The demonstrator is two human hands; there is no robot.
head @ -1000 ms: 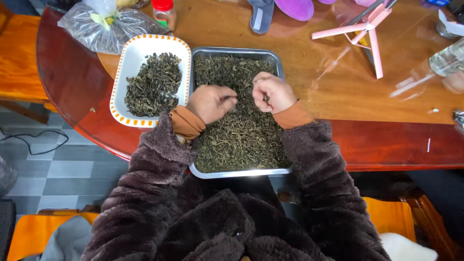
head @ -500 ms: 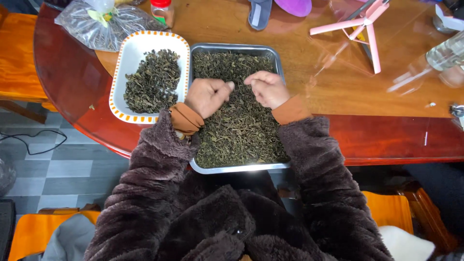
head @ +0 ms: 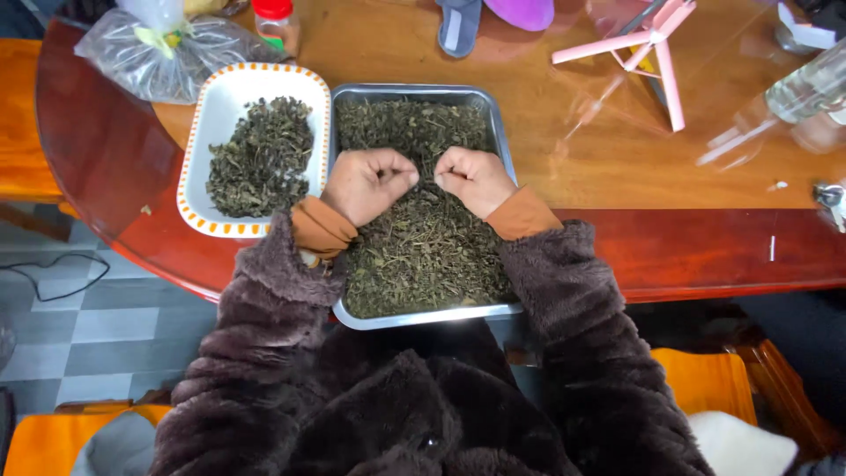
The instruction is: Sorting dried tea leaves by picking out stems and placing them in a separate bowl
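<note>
Using the steel tray (head: 499, 123) as the anchor: far left of it sits a crinkly clear plastic bag (head: 154, 53), then a white oblong dish (head: 198, 141) with an orange dotted rim, holding a small heap of dark dried leaves, right against the tray's left wall. The tray itself is rectangular, shiny, full of wiry dried leaves (head: 423, 256). Left hand (head: 366, 183) and right hand (head: 474, 179) are both curled into loose fists over the middle, fingertips pinching leaves. Right of the tray, glossy wooden worktop (head: 599, 167) and a pink plastic stand (head: 656, 44).

white dish (head: 196, 132) left of metal tray (head: 498, 123), bare tabletop (head: 599, 167) right
</note>
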